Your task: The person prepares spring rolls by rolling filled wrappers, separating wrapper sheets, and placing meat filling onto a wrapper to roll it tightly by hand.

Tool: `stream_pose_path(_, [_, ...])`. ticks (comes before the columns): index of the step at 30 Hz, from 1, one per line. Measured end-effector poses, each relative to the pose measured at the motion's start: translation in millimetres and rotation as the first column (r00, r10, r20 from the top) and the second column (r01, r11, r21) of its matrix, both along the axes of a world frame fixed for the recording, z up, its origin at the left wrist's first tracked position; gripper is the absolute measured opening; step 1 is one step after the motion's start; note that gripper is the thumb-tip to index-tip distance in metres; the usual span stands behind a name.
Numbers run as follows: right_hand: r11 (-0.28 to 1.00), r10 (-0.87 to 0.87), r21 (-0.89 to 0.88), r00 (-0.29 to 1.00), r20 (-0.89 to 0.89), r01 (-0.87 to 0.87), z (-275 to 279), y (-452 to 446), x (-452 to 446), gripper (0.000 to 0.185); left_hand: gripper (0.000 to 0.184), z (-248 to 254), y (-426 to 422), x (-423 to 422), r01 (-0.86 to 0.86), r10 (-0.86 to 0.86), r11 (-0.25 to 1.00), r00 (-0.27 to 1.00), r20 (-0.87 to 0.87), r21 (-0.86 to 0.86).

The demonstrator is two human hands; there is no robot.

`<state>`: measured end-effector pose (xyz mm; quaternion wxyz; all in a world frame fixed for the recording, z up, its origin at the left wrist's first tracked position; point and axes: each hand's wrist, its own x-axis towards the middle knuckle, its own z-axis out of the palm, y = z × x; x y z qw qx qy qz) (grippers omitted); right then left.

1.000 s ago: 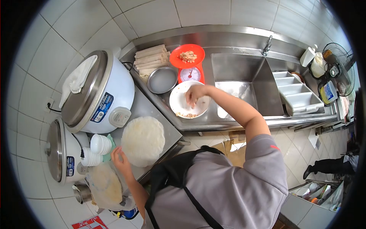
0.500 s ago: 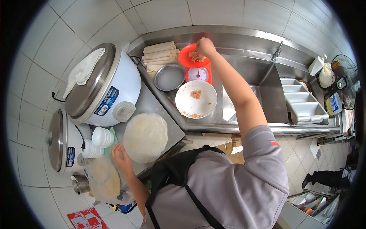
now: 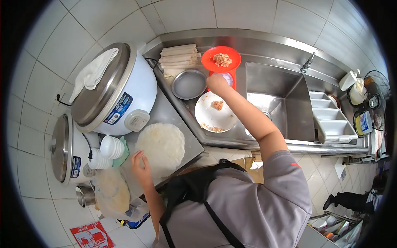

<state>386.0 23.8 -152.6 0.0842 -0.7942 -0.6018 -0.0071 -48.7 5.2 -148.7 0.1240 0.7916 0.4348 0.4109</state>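
My left hand (image 3: 142, 165) is open at the left edge of a stack of round white wrappers (image 3: 160, 145), its fingers apart. Between the white bowl (image 3: 210, 115) and the dial of the red scale (image 3: 233, 79) is my right hand (image 3: 218, 84), with its fingers bent down and their tips hidden. A mound of filling (image 3: 222, 60) lies on the scale's red plate (image 3: 209, 55). The bowl holds a small lump of filling (image 3: 217, 105) and scraps along its near rim. Pale rolls (image 3: 178, 56) are piled behind a round metal pan (image 3: 189, 84).
Two large cookers (image 3: 138, 78) (image 3: 78, 153) stand at the left beside stacked white cups (image 3: 108, 147). Right of the scale are a steel sink (image 3: 281, 99) and a white divided tray (image 3: 333, 120). Another person's leg (image 3: 351, 201) shows at the far right.
My right hand has left the filling on the red plate and come down toward the bowl. The view has shifted slightly. My left hand stays beside the wrappers.
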Motion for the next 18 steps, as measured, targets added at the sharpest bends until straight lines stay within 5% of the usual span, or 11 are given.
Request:
stream_pose_path(5, [0.986, 0.105, -0.126, 0.994, -0.020, -0.107, -48, 0, 23, 0.018, 0.017, -10, 4, -4, 0.016, -0.016, 0.999, 1.000, 0.011, 0.048])
stream_pose_path(9, [0.967, 0.123, -0.184, 0.954, -0.275, -0.178, -40, -4, 39, 0.016, 0.018, -22, -1, -19, -0.022, 0.022, 1.000, 0.999, 0.031, 0.001])
stream_pose_path(10, [0.990, 0.044, -0.120, 0.966, -0.255, -0.077, -38, -5, 37, 0.014, 0.018, -25, -1, -23, -0.025, 0.025, 1.000, 0.999, 0.031, -0.006])
stream_pose_path(13, [0.921, 0.335, 0.253, 0.934, -0.121, -0.297, -64, 9, 53, 0.016, 0.018, -29, -5, -28, -0.042, 0.043, 0.999, 0.998, 0.038, -0.021])
stream_pose_path(16, [0.920, 0.358, 0.132, 0.929, 0.097, -0.369, -68, 17, 58, 0.014, 0.018, -29, -6, -31, -0.051, 0.052, 0.999, 0.998, 0.036, -0.012])
stream_pose_path(18, [0.842, 0.484, 0.066, 0.804, 0.345, -0.535, -69, 22, 64, 0.014, 0.018, -26, -9, -31, -0.059, 0.060, 0.998, 0.998, 0.025, -0.011])
